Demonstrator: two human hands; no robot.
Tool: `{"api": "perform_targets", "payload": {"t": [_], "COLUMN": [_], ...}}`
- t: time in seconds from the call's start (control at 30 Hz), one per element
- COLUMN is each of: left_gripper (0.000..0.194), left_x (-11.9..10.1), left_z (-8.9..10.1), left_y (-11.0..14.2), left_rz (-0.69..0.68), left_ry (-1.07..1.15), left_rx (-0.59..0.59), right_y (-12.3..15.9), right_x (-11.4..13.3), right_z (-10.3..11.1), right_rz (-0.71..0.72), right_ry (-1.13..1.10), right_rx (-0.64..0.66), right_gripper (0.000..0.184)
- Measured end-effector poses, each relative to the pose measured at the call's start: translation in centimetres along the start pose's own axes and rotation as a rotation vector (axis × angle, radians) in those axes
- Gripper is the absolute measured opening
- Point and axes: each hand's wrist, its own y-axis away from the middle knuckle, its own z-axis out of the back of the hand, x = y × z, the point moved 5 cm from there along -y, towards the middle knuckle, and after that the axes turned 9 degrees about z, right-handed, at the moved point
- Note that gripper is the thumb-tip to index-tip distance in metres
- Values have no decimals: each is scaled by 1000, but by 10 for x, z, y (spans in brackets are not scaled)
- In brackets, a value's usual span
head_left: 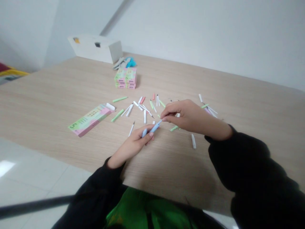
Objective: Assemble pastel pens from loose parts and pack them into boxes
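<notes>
My left hand (135, 140) is closed around a light-blue pen barrel (155, 127), which slants up to the right. A blue pen cap (144, 133) is tucked in the same hand, beside the barrel. At the barrel's upper end my right hand (187, 114) pinches with thumb and forefinger on a thin pale piece, too small to name surely. Around both hands lie loose pen parts: green barrels (117, 115), white caps (145, 116) and thin white refills (131, 128) with dark tips. A white pen piece (193, 141) lies below my right hand.
An open pink-and-green pen box (91, 120) lies at the left. Farther back, similar boxes (125, 78) are stacked near grey and blue gloves (125, 63) and a white carton (95, 49). More pen parts (209, 109) lie right of my right hand. The wooden table (59, 86) meets a wall.
</notes>
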Motion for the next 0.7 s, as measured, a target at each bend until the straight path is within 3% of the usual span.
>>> {"api": "perform_targets", "payload": {"t": [0.33, 0.47, 0.6, 0.7], "left_gripper": [34, 27, 26, 22], "left_x": [-1, -9, -17, -18], "left_z": [-5, -6, -4, -3], "left_y": [3, 4, 6, 9], "left_rz": [-24, -60, -103, -126], "left_ry": [40, 40, -26, -37], "left_rx": [89, 104, 48, 14], "right_y": [5, 12, 34, 62], "right_x": [4, 6, 3, -13], "right_z": [-13, -19, -14, -2], "right_rz": [-55, -27, 22, -91], "right_ry": [-156, -250, -251, -193], "right_rx": [62, -17, -72, -231], "right_gripper": [13, 7, 18, 22]}}
